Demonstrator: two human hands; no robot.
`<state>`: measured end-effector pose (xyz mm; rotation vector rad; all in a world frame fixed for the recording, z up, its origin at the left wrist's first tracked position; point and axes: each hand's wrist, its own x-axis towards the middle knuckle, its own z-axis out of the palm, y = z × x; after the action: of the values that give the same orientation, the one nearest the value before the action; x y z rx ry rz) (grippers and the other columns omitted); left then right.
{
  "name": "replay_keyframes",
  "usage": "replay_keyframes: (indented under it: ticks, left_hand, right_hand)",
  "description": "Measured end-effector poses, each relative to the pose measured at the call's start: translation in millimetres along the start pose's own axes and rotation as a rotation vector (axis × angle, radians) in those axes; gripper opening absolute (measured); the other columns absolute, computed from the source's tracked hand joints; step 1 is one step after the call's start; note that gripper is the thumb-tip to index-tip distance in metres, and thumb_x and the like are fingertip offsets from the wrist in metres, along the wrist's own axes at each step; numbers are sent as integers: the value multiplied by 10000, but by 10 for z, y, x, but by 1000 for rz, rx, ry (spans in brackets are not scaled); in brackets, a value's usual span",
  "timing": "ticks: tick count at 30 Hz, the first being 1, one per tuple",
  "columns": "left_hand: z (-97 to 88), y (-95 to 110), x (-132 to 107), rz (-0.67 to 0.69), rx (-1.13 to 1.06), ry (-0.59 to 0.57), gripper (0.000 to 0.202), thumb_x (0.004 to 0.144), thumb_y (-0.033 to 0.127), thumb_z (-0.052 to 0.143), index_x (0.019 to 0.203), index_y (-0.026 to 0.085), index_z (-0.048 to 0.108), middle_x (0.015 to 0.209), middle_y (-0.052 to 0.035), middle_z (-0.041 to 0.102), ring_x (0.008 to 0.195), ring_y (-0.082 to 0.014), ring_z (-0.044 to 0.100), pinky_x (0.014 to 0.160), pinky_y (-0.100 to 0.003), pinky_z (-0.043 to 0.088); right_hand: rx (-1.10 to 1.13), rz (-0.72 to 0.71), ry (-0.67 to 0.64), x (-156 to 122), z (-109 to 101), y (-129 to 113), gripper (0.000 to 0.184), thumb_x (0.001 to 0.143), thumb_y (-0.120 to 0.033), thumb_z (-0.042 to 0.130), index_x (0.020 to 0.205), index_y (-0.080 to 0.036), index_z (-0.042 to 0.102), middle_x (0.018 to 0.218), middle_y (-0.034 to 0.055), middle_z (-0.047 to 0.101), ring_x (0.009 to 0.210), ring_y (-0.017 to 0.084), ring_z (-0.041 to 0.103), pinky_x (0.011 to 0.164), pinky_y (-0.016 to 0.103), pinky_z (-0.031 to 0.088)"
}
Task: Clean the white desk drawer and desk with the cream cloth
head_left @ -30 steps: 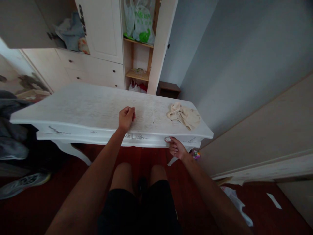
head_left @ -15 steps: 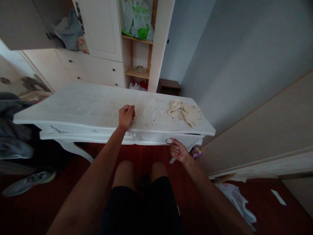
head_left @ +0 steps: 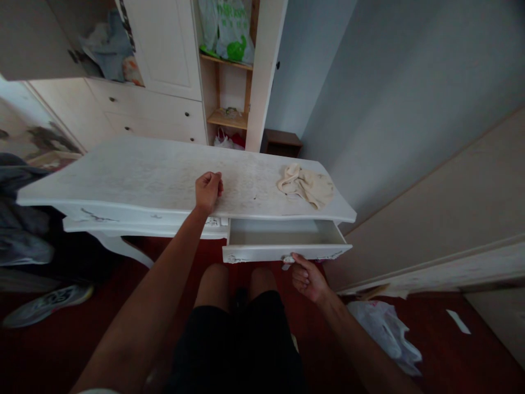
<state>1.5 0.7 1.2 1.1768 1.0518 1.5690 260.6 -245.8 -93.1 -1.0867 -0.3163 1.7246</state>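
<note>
A white table (head_left: 164, 175) with a smudged top stands before me. Its right-hand drawer (head_left: 279, 254) is pulled out, and the part of its inside that shows is bare. My right hand (head_left: 308, 279) is closed, with thumb and fingertips on the drawer's round ornate knob (head_left: 287, 259). Resting on the table top near the front edge, my left hand (head_left: 208, 191) is curled into a fist, and I see nothing in it. A crumpled cream cloth (head_left: 307, 185) lies to its right on the table.
Behind the table stands a white wardrobe (head_left: 164, 60) with open shelves holding plastic bags (head_left: 229, 33). A white plastic bag (head_left: 385, 331) lies on the red floor at the right. At the left are dark clothes (head_left: 24, 230) and a sneaker (head_left: 49, 306).
The right-hand drawer has slid out toward me, my right hand moving with its knob. My left hand stays as a fist on the table top.
</note>
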Motion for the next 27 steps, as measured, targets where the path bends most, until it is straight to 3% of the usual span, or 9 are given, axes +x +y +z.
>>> replay_keyframes:
  ticks: [11, 22, 27]
  left_hand:
    - [-2, 14, -23, 12, 25, -2, 300, 811, 268, 580, 533, 201, 490, 462, 44, 495, 367, -59, 402, 351, -170, 294]
    - [13, 27, -24, 6, 64, 19, 298, 805, 266, 565, 528, 203, 476, 438, 53, 487, 346, -57, 381, 347, -161, 290]
    - [-1, 10, -22, 15, 48, 11, 292, 790, 283, 579, 526, 201, 485, 438, 51, 488, 346, -60, 385, 345, -171, 288]
  right_hand:
    - [-19, 30, 35, -411, 43, 264, 381, 673, -453, 887, 774, -149, 681, 400, -152, 257, 359, 8, 124, 339, 161, 119]
    - [-10, 35, 130, -643, 136, 484, 440, 628, -473, 887, 730, -207, 551, 399, -155, 290, 350, 18, 140, 351, 185, 84]
    - [17, 64, 204, -717, 71, 623, 509, 579, -509, 900, 686, -227, 490, 392, -153, 287, 349, 24, 144, 346, 186, 85]
